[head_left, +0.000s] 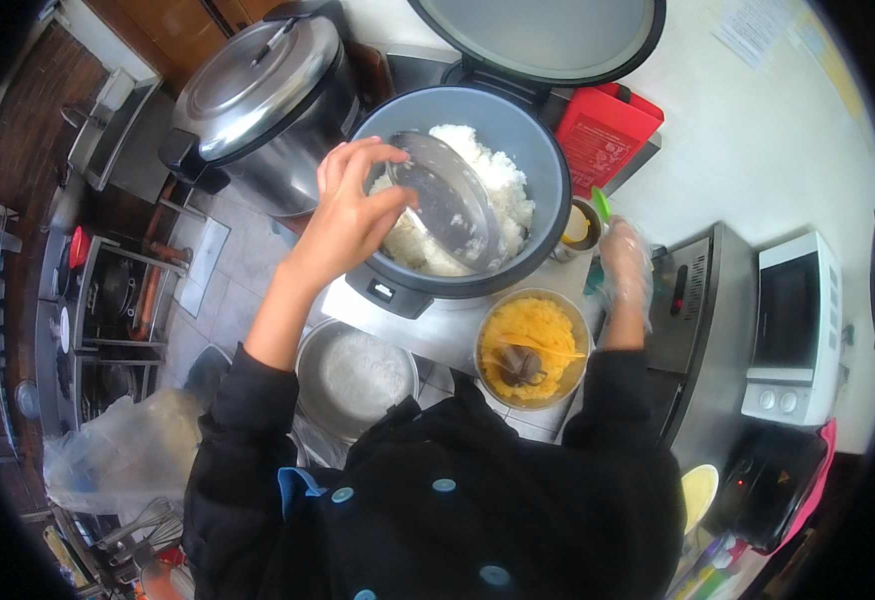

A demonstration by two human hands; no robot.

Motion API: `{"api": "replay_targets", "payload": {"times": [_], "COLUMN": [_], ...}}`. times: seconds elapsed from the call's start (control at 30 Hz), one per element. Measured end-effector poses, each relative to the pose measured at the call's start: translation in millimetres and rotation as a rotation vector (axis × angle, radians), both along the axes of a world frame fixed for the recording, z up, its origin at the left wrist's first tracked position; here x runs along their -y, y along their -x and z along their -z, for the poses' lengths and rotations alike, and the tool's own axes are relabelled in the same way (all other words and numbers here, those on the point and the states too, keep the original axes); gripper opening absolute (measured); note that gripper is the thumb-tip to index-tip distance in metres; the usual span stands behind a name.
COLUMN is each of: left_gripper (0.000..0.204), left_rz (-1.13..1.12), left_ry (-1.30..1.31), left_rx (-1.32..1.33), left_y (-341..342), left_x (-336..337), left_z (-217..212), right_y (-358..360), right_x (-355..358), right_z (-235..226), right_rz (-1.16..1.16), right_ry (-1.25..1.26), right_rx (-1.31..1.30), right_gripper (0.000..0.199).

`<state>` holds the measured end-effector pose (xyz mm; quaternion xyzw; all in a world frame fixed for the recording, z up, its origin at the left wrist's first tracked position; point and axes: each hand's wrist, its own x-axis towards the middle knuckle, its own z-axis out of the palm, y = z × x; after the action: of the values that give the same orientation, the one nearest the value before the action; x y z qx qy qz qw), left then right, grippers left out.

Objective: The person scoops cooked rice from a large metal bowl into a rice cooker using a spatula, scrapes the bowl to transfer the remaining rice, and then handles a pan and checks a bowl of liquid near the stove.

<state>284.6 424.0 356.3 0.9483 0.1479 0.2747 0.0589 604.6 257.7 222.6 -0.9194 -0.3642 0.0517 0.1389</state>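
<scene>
My bare left hand (353, 205) pinches the rim of a shallow metal bowl (448, 200). Tilted, the bowl sits inside the open rice cooker (548, 170), against the white rice (503, 180). Grains cling to its inner side. A clear plastic glove covers my right hand (626, 265). Its fingers are curled at a green utensil handle (601, 205), beside a metal cup (580, 230) with something yellow in it. The glove and the angle partly hide that grip. Nearer me, a round container (482, 345) holds yellow mash, with a dark-headed utensil (521, 368) lying on it.
Left of the open cooker stands a lidded steel cooker (258, 100). The open cooker's raised lid (548, 35) is behind. A red box (608, 135) stands behind the cup. Below the counter is a large metal pot (358, 375); a microwave (793, 325) sits at right.
</scene>
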Motion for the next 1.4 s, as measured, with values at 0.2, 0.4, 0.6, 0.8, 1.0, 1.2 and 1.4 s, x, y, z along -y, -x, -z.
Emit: {"api": "replay_targets", "payload": {"times": [0.2, 0.4, 0.6, 0.8, 1.0, 1.2, 1.4], "left_gripper": [0.014, 0.016, 0.016, 0.015, 0.012, 0.015, 0.018], "left_rz": [-0.048, -0.161, -0.469, -0.794, -1.017, -1.224, -1.305], "left_ry": [-0.092, -0.228, -0.444, -0.626, -0.648, -0.489, -0.376], "left_rx": [-0.032, 0.089, 0.296, 0.249, 0.184, 0.223, 0.234], "left_y": [3.9, 18.9, 76.5, 180.3, 273.8, 337.3, 367.2], "left_x": [0.3, 3.1, 33.5, 115.7, 193.4, 272.3, 319.2], "left_z": [2.9, 5.8, -12.8, -32.2, -15.8, 13.2, 52.3], "right_y": [-73.1, -86.4, -54.8, -62.1, 135.2, 268.5, 350.3], "right_x": [-32.3, -110.9, -194.0, -218.7, -106.7, -41.2, 15.3], "right_z": [72.7, -111.8, -318.4, -282.1, -234.6, -148.8, -114.7], "right_rz": [-0.099, -0.196, -0.56, -0.651, -1.148, -1.233, -1.254], "right_ry": [0.261, -0.909, -0.708, -0.854, -0.744, -0.172, -0.48], "right_rx": [0.104, 0.798, 0.611, 0.377, 0.566, 0.739, 0.173], "right_gripper": [0.024, 0.031, 0.062, 0.053, 0.056, 0.067, 0.037]}}
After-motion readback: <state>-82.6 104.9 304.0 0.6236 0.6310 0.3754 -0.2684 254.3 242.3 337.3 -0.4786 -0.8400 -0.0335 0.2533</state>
